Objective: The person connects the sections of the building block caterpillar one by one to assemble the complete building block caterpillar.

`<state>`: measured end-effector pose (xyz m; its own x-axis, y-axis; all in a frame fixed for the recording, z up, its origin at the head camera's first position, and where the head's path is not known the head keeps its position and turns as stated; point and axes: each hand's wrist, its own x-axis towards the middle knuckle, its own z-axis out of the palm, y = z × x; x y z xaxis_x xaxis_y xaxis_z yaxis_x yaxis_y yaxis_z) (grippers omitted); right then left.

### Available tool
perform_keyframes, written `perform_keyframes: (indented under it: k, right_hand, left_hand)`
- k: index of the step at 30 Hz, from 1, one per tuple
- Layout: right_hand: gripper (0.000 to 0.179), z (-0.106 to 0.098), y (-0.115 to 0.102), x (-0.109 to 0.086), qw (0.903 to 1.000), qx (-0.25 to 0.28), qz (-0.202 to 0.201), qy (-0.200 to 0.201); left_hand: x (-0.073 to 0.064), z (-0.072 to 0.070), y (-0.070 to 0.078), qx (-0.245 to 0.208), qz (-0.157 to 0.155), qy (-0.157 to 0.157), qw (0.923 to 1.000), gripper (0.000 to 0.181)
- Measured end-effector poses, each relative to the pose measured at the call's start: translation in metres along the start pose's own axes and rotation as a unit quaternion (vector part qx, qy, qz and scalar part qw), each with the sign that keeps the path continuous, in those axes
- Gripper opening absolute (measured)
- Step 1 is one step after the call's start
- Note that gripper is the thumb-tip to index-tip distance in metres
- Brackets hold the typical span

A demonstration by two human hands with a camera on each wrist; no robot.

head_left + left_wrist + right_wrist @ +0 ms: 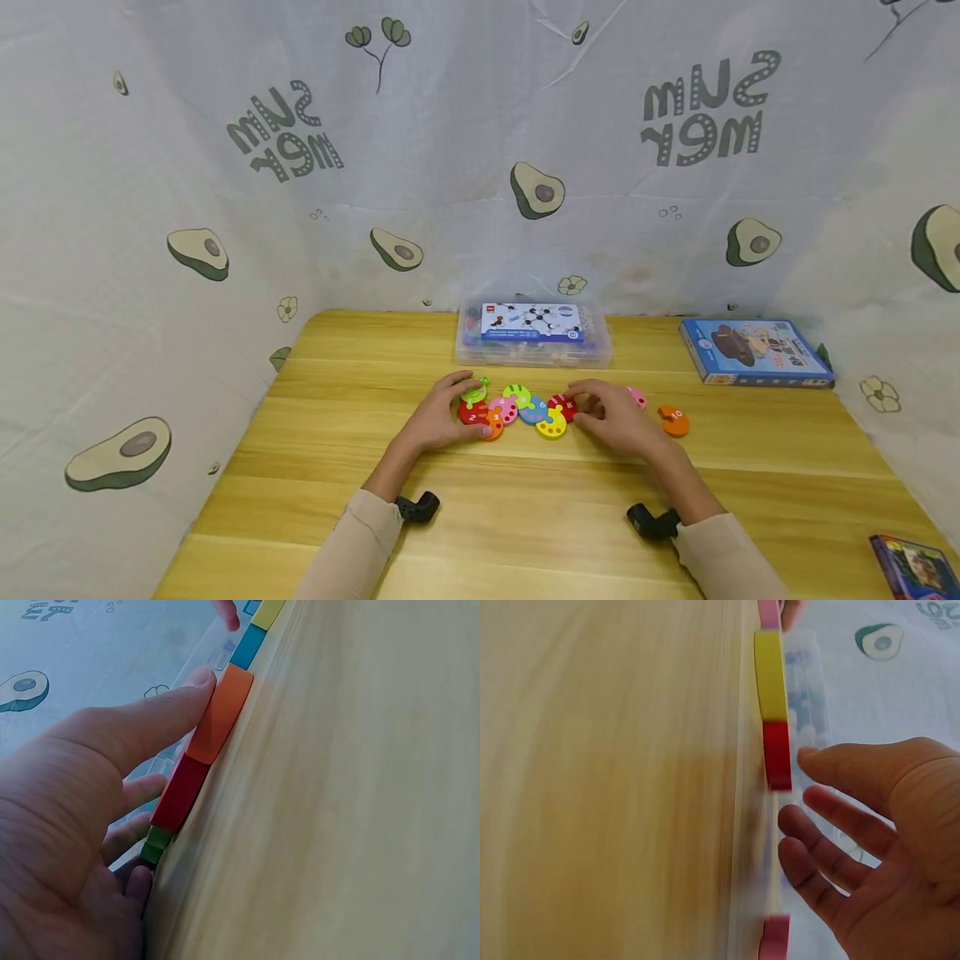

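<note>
A winding chain of flat numbered puzzle pieces [534, 409] lies on the table, its colours running from green through red, orange, pink, blue and yellow to red. Over its left end my left hand [441, 417] is spread, the thumb touching the orange piece marked 3 [225, 712] and the fingers near the green end piece [476, 392]. My right hand [617, 421] is at the other end, fingertips by the red piece marked 8 [564, 407]. In the right wrist view, a gap shows between the thumb and that red piece. A pink piece [637, 397] is partly hidden behind the right hand.
An orange piece marked 10 [675, 421] lies right of the right hand. Behind the chain stands a clear plastic case [536, 355] with a molecule-model label. A blue box [757, 352] is at the back right, a small box [915, 568] at the front right. Patterned cloth [480, 150] hangs behind.
</note>
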<state>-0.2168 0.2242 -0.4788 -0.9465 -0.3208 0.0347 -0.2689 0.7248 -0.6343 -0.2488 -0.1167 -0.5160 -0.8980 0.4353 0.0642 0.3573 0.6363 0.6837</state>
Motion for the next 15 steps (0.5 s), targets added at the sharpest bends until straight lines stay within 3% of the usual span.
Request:
perform_keyframes:
  k: [6,15]
  right_hand:
    - [0.036,-0.016,0.014,-0.010,0.9984,-0.009,0.032,0.046]
    - [0.038,-0.035,0.033,-0.026,0.9938,-0.029,0.068,0.083]
  left_hand:
    - [-0.001,-0.001,0.001,-0.004,0.000,0.005,1.0000,0.081]
    - [-0.003,-0.001,0.004,-0.005,-0.006,0.004,1.0000,0.083]
